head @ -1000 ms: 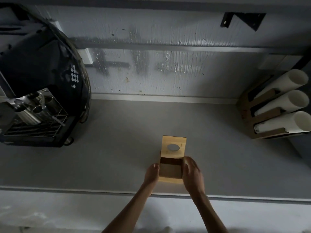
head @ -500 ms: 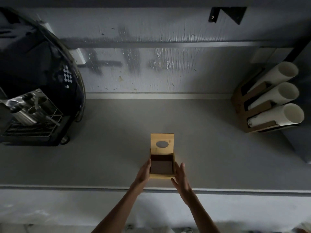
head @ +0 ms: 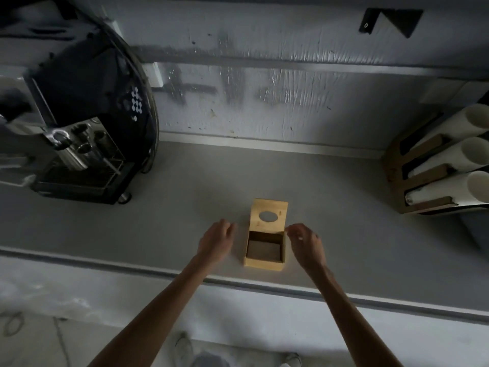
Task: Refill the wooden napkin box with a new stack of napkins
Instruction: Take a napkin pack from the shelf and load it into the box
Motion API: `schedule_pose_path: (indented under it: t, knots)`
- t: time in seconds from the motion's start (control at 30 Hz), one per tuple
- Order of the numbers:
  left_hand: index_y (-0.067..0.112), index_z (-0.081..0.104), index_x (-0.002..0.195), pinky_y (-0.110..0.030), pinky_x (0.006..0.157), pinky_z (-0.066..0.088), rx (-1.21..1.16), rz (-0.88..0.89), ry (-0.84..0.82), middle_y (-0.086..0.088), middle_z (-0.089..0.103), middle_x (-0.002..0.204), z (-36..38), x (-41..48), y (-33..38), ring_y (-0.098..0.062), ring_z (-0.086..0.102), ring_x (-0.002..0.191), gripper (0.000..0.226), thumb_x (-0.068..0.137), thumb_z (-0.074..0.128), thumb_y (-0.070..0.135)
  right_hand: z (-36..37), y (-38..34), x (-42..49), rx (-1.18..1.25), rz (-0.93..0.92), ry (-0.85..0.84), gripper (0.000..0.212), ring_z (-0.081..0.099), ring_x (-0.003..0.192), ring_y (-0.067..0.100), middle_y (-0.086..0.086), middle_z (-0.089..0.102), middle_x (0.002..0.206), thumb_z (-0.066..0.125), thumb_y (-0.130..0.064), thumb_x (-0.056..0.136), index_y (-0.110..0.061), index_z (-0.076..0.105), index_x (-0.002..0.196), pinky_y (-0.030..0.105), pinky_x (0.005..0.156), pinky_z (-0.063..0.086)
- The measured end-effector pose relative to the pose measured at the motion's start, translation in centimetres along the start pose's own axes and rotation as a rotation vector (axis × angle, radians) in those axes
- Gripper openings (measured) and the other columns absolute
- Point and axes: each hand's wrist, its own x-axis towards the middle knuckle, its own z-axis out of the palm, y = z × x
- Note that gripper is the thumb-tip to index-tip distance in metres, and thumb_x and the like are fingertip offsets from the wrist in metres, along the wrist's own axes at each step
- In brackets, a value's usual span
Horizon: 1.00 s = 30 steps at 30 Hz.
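The wooden napkin box sits on the grey counter near its front edge. Its lid, with an oval hole, stands flipped up at the far side. The inside looks dark and bare. My left hand hovers just left of the box, fingers loosely apart, not touching it. My right hand hovers just right of it, fingers curled loosely and holding nothing. No napkin stack is in view.
A black espresso machine fills the left back of the counter. A wooden rack with three white rolls stands at the right back. A grey wall runs behind. The counter's front edge lies just below the box.
Both hands held the box sides a second ago. They have let go and now hover apart on either side of it. The box stays put with its lid up.
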Motion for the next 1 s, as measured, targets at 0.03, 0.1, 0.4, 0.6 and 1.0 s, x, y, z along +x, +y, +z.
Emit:
schedule_pose_path:
  t: [0.03, 0.1, 0.4, 0.6, 1.0]
  knots:
    - [0.013, 0.056, 0.096, -0.04, 0.082, 0.047, 0.033, 0.059, 0.062, -0.012, 0.064, 0.107, -1.8, 0.8, -0.2, -0.033, 0.06, 0.104, 0.037, 0.095, 0.038, 0.046, -0.2, -1.6, 0.8, -0.03, -0.054, 0.006, 0.017, 0.065, 0.08, 0.014, -0.001, 0.072, 0.098, 0.051, -0.018, 0.092, -0.022, 0.068, 0.091, 0.03, 0.067, 0.051]
    - [0.014, 0.055, 0.085, -0.042, 0.077, 0.05, 0.071, 0.183, 0.165, -0.012, 0.065, 0.097, -6.0, 2.4, -0.6, -0.034, 0.062, 0.097, 0.036, 0.093, 0.043, 0.047, -0.1, -5.2, 2.0, -0.072, -0.135, 0.022, 0.019, 0.066, 0.078, 0.013, -0.003, 0.072, 0.096, 0.048, -0.028, 0.093, -0.025, 0.066, 0.088, 0.032, 0.065, 0.054]
    - [0.018, 0.036, 0.064, -0.036, 0.056, 0.043, 0.218, 0.666, 0.297, 0.001, 0.042, 0.063, -28.0, 6.7, -2.9, -0.024, 0.049, 0.061, 0.041, 0.093, 0.047, 0.043, 1.0, -24.6, 4.3, -0.316, -0.386, 0.202, 0.029, 0.065, 0.073, 0.016, -0.004, 0.069, 0.09, 0.042, -0.044, 0.094, -0.025, 0.063, 0.089, 0.029, 0.06, 0.051]
    - [0.019, 0.053, 0.074, -0.029, 0.062, 0.043, 0.287, 0.834, 0.383, 0.005, 0.053, 0.08, -38.8, 7.2, 2.2, -0.013, 0.052, 0.073, 0.039, 0.093, 0.04, 0.051, -4.0, -35.6, 5.9, -0.39, -0.589, 0.324, 0.032, 0.064, 0.076, 0.008, -0.007, 0.07, 0.094, 0.042, -0.044, 0.095, -0.023, 0.065, 0.099, 0.029, 0.065, 0.055]
    - [0.016, 0.056, 0.076, -0.033, 0.065, 0.04, 0.365, 0.844, 0.7, 0.001, 0.06, 0.075, -50.9, 8.5, 13.5, -0.024, 0.056, 0.069, 0.035, 0.095, 0.038, 0.04, -15.0, -46.2, 10.2, -0.515, -0.746, 0.528, 0.023, 0.069, 0.086, 0.017, -0.011, 0.07, 0.101, 0.043, -0.047, 0.095, -0.034, 0.057, 0.108, 0.028, 0.067, 0.044]
